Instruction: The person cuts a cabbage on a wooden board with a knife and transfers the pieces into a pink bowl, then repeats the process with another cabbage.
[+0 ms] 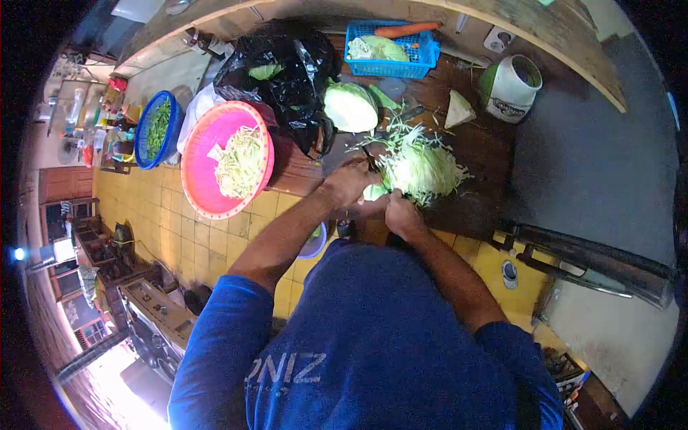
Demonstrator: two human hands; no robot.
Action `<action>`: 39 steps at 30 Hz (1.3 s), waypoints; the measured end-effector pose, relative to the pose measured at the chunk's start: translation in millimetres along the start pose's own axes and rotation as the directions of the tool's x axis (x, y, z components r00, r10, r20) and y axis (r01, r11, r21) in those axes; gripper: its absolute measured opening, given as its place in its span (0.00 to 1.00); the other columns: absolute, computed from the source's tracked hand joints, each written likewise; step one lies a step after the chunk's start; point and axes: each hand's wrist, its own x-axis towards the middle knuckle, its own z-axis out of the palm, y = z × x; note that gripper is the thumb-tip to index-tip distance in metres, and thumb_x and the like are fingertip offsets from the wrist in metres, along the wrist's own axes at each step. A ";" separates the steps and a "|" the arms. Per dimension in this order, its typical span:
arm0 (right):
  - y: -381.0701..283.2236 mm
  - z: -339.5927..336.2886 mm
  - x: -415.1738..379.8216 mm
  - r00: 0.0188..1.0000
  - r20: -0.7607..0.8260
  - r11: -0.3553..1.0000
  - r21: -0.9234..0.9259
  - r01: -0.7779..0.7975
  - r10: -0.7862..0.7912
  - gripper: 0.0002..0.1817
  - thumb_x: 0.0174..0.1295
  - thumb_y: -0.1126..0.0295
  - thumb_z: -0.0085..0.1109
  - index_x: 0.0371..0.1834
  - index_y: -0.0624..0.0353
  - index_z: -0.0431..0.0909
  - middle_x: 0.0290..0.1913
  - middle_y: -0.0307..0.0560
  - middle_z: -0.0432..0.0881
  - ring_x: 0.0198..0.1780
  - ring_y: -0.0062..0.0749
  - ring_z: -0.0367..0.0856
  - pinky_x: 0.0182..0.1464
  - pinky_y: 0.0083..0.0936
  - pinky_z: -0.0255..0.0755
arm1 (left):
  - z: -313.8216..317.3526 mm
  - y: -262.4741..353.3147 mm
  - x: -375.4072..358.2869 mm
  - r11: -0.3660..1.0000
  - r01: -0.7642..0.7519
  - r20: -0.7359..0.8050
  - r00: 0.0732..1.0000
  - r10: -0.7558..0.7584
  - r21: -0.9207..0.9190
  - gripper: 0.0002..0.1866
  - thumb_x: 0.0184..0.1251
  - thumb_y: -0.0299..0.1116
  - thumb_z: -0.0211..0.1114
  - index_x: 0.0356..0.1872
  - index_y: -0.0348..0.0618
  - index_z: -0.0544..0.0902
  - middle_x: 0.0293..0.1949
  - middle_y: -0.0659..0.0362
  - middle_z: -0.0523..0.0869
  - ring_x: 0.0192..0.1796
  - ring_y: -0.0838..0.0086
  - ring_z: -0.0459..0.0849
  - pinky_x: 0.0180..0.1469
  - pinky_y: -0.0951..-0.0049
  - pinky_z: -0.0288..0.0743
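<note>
your two blue-sleeved arms (283,242) reach forward, bare left hand (350,183) and bare right hand (405,216) curled close together.

One left hand (351,182), one right hand (405,216): two hands in all.
One pink basket (198,175), one round blue basket (173,136), one rectangular blue basket (390,69): three baskets. One basketed heap of shredded cabbage (240,163), one loose heap (424,166): two heaps. One carrot (407,30), one large cabbage piece (350,107), one pale wedge (459,109), one black plastic bag (304,61), one white-and-green container (510,89), one wall socket (495,41).
</note>
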 end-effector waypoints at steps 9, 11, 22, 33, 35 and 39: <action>-7.4 -5.5 1.7 0.999 -0.016 0.999 -0.025 0.033 -0.034 0.21 0.65 0.67 0.46 0.52 0.78 0.62 0.33 0.74 0.79 0.38 0.67 0.80 0.46 0.53 0.73 | 6.9 -6.3 -0.7 0.999 -0.005 -0.037 0.999 0.003 -0.043 0.25 0.49 0.31 0.69 0.52 0.52 0.78 0.48 0.45 0.78 0.56 0.49 0.77 0.59 0.57 0.72; -35.5 -39.4 -24.0 0.992 0.038 0.991 0.051 0.120 -0.122 0.19 0.64 0.70 0.41 0.52 0.76 0.61 0.36 0.76 0.79 0.41 0.68 0.80 0.48 0.54 0.72 | 7.2 -1.2 -7.0 0.998 -0.001 -0.074 0.997 -0.004 -0.067 0.25 0.49 0.31 0.68 0.53 0.53 0.78 0.48 0.46 0.78 0.56 0.51 0.77 0.59 0.57 0.73; -15.3 -16.0 -24.5 0.998 0.021 0.998 0.024 0.064 -0.064 0.17 0.64 0.69 0.43 0.47 0.75 0.63 0.34 0.74 0.80 0.40 0.70 0.79 0.43 0.56 0.73 | 5.7 -3.8 -5.2 0.981 0.100 -0.037 0.994 -0.107 -0.166 0.30 0.46 0.27 0.71 0.56 0.53 0.76 0.53 0.48 0.77 0.58 0.52 0.76 0.60 0.57 0.72; -1.2 11.1 -8.4 0.994 -0.021 0.994 0.018 0.109 -0.108 0.14 0.61 0.70 0.47 0.42 0.71 0.65 0.30 0.70 0.79 0.36 0.67 0.80 0.39 0.56 0.72 | 22.8 -13.0 -8.5 0.995 0.014 -0.146 0.989 -0.029 -0.102 0.27 0.46 0.28 0.70 0.54 0.52 0.78 0.50 0.50 0.75 0.59 0.52 0.72 0.61 0.58 0.71; -11.1 -3.1 -18.2 0.974 -0.116 0.979 0.046 0.200 -0.193 0.14 0.62 0.68 0.47 0.43 0.71 0.65 0.29 0.70 0.79 0.36 0.67 0.80 0.39 0.56 0.73 | 22.2 -14.0 -10.5 0.992 0.023 -0.124 0.992 -0.038 -0.126 0.27 0.46 0.27 0.71 0.54 0.51 0.79 0.53 0.51 0.76 0.61 0.52 0.72 0.63 0.58 0.69; 3.4 12.5 -18.0 0.989 -0.009 0.982 0.120 0.148 -0.148 0.15 0.63 0.67 0.47 0.45 0.69 0.64 0.29 0.71 0.79 0.35 0.68 0.80 0.38 0.55 0.73 | 29.8 -16.1 -15.0 0.988 -0.045 -0.183 0.983 0.018 -0.145 0.27 0.47 0.27 0.70 0.54 0.50 0.79 0.55 0.49 0.76 0.63 0.53 0.70 0.65 0.59 0.67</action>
